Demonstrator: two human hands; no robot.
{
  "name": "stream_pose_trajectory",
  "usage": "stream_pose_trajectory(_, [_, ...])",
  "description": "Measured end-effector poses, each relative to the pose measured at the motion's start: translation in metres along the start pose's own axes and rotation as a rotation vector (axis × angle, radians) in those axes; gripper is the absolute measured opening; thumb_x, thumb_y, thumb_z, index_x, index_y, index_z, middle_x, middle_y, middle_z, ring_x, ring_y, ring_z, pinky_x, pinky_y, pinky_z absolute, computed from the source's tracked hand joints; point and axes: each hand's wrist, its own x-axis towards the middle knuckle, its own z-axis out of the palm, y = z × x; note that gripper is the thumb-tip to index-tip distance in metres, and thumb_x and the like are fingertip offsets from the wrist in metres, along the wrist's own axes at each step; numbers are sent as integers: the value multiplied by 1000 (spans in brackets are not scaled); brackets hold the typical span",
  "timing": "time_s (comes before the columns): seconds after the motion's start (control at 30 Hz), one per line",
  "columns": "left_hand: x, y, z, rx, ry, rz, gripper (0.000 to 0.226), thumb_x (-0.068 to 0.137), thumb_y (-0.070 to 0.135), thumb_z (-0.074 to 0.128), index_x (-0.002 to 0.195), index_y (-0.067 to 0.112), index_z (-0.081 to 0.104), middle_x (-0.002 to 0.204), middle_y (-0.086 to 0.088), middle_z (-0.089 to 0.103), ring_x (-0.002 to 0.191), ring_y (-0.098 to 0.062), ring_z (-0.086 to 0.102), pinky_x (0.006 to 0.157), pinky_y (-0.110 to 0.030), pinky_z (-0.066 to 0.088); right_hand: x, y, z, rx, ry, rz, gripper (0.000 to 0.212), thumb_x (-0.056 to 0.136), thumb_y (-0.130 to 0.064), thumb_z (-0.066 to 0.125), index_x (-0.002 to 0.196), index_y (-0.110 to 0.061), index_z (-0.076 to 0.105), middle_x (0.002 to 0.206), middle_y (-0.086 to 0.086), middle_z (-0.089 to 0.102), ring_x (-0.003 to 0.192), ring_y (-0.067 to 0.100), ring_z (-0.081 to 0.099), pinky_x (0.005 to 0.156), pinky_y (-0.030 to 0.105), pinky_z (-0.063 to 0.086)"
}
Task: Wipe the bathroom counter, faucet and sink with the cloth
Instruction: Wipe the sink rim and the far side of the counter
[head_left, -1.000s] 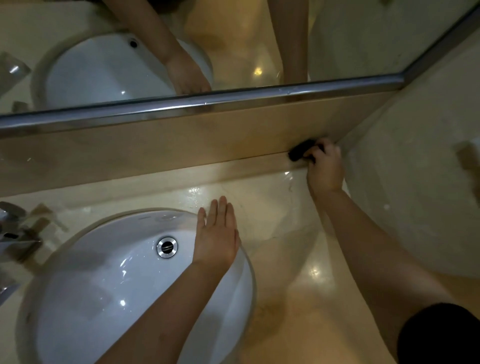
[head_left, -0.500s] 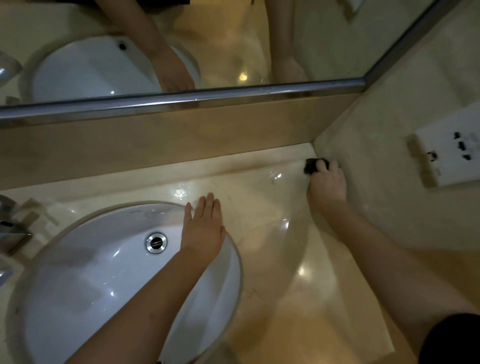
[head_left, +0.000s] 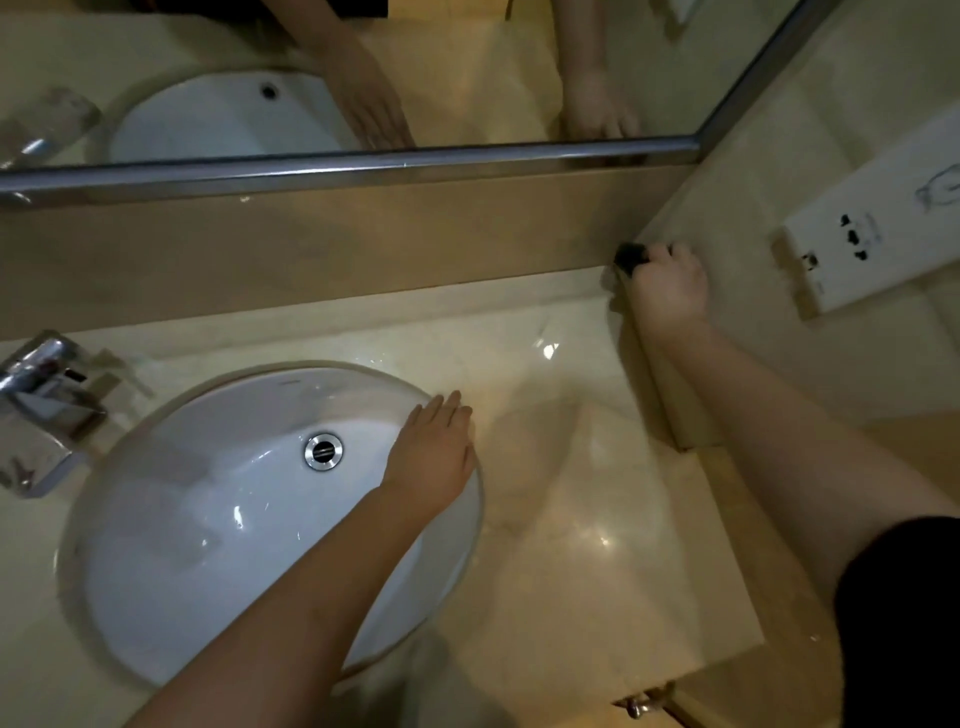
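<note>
Since the earlier frame, your right hand (head_left: 667, 283) has moved the cloth (head_left: 629, 257) back up into the rear corner where desk (head_left: 571, 519), backsplash and side wall meet. Its grip is clamped on the dark cloth. Your left hand (head_left: 434, 452) lies flat, fingers extended, across the sink (head_left: 208, 519) rim. Faucet (head_left: 41, 384) stands far left.

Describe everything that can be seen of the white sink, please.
The white oval ceramic sink is set under the glossy beige stone counter, left of its middle. Its bowl looks smooth and shiny, with small light reflections, and seems empty. A round chrome drain sits in the bowl, nearer the back wall. The angular chrome faucet stands at its left edge. The left hand rests flat, fingers extended, on its right rim, and the forearm crosses above the bowl.
</note>
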Motion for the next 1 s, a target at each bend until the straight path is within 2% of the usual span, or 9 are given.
stream_pose_trajectory(0.23, [-45,8,24,-5,-43,23,52,101,25,36,150,12,23,160,-6,12,147,-22,12,118,-30,4,-105,8,51,-107,-311,-36,27,94,-8,43,113,-7,62,121,12,53,117,32,42,88,34,42])
stream_pose_trajectory(0.33, [-59,16,32,-8,-73,35,52,100,24,37,149,12,25,160,-7,13,147,-22,12,118,-32,4,-142,12,62,-90,-335,-1,25,94,-6,43,108,-8,64,119,11,52,113,30,45,85,33,42])
stream_pose_trajectory(0.43, [-72,29,39,-33,-53,66,50,97,19,40,146,8,34,157,-10,22,144,-27,21,117,-35,12,-177,25,72,86,-311,64,23,91,-10,49,109,-13,64,113,11,55,105,28,49,84,30,39])
stream_pose_trajectory(0.53, [-85,43,48,-36,-53,124,46,93,13,41,138,4,42,152,-14,33,135,-31,35,112,-35,24,-219,27,85,404,-261,184,56,82,-6,60,135,-18,47,117,12,51,104,30,53,87,35,45])
stream_pose_trajectory(0.6, [-93,49,55,-28,-99,135,48,93,14,39,140,4,39,154,-13,29,137,-29,32,114,-35,23,-250,13,88,525,-239,207,64,80,-6,63,139,-18,41,121,10,53,111,28,54,94,36,45])
stream_pose_trajectory(0.73, [-102,54,72,-23,-93,145,48,88,10,46,135,0,48,149,-20,36,134,-37,40,113,-42,28,-309,-33,90,625,-301,-58,53,83,-16,65,134,-18,49,125,4,53,115,23,51,96,30,42])
stream_pose_trajectory(0.83, [-106,57,75,15,-123,147,52,95,11,41,146,5,33,158,-13,17,145,-30,20,118,-35,12,-322,-35,97,552,-284,-283,53,84,-14,64,134,-18,50,127,3,50,116,23,47,93,29,42])
stream_pose_trajectory(0.93, [-109,57,78,19,-83,162,52,93,9,40,145,5,34,158,-14,16,145,-29,18,118,-34,11,-310,-6,101,539,-201,-166,34,88,-16,59,121,-22,57,119,2,52,108,24,51,86,34,46])
stream_pose_trajectory(1.0, [-114,59,79,27,-87,159,52,92,8,39,143,4,36,158,-14,17,145,-29,19,118,-35,12,-305,19,108,555,-85,89,27,88,-17,60,115,-22,59,119,5,53,108,27,51,89,37,46])
